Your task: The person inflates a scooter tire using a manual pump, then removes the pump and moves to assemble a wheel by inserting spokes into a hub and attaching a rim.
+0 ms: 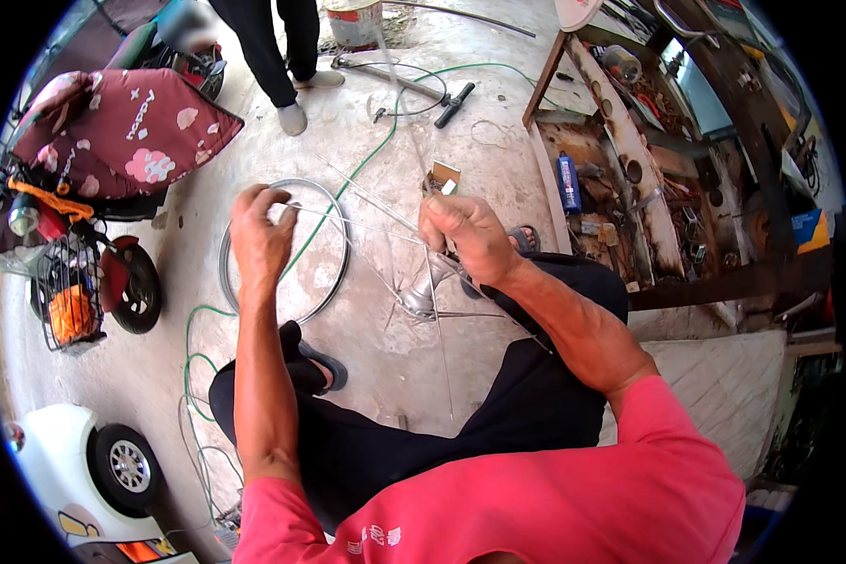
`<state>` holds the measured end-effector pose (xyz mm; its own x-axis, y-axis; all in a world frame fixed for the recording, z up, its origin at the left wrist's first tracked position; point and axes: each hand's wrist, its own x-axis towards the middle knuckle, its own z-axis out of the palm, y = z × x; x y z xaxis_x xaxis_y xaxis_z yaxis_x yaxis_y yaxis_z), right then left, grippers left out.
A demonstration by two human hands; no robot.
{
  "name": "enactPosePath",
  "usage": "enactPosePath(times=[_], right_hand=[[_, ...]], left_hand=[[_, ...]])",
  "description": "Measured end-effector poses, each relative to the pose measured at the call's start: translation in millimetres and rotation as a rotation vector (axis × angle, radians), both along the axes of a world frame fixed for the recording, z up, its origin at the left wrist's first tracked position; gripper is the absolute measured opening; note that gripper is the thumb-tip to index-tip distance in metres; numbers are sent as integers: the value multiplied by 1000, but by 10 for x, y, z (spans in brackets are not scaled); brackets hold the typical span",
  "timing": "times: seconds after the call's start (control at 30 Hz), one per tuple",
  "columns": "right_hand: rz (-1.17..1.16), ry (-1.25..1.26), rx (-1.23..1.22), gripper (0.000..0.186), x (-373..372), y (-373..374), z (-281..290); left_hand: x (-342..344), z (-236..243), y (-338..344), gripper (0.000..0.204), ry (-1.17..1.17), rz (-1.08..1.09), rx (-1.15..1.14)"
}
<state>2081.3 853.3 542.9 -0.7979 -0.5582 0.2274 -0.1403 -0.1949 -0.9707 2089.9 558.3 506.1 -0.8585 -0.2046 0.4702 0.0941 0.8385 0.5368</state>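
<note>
My left hand [261, 235] is raised at left of centre, thumb and fingers pinched on the end of a thin metal spoke [371, 226]. That spoke runs across to my right hand [472, 237], which is closed at the upper end of a silver wheel hub [425, 291]. My right fingers hide part of the hub and the spoke heads there. Several loose-ended spokes fan out from the hub, some pointing down between my knees. A bare metal wheel rim [346, 263] lies on the concrete floor, partly behind my left hand.
A small open cardboard box [445, 175] sits beyond my right hand. A floor pump [455, 105] and a green hose [385, 141] lie farther off. A person [277, 56] stands ahead. Scooters [133, 282] are at left, a cluttered workbench [620, 160] at right.
</note>
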Motion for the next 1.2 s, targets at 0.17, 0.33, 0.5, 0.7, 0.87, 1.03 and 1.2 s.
enactPosePath(times=[0.17, 0.33, 0.5, 0.7, 0.87, 1.03, 1.2], right_hand=[[-25, 90, 192, 42, 53, 45, 49], [-115, 456, 301, 33, -7, -6, -75], [-36, 603, 241, 32, 59, -182, 3], [-92, 665, 363, 34, 144, -136, 13], [-54, 743, 280, 31, 171, -203, 6], [64, 688, 359, 30, 186, -221, -42], [22, 607, 314, 29, 190, -98, -118]], left_hand=[[89, 463, 122, 19, -96, -63, 495], [308, 894, 441, 29, -32, -412, 751], [451, 1020, 494, 56, 124, -593, 794], [455, 988, 684, 74, 226, -778, 766], [508, 964, 779, 61, 90, -539, 825], [449, 965, 869, 3, 61, -525, 823], [388, 900, 905, 24, 82, -541, 724]])
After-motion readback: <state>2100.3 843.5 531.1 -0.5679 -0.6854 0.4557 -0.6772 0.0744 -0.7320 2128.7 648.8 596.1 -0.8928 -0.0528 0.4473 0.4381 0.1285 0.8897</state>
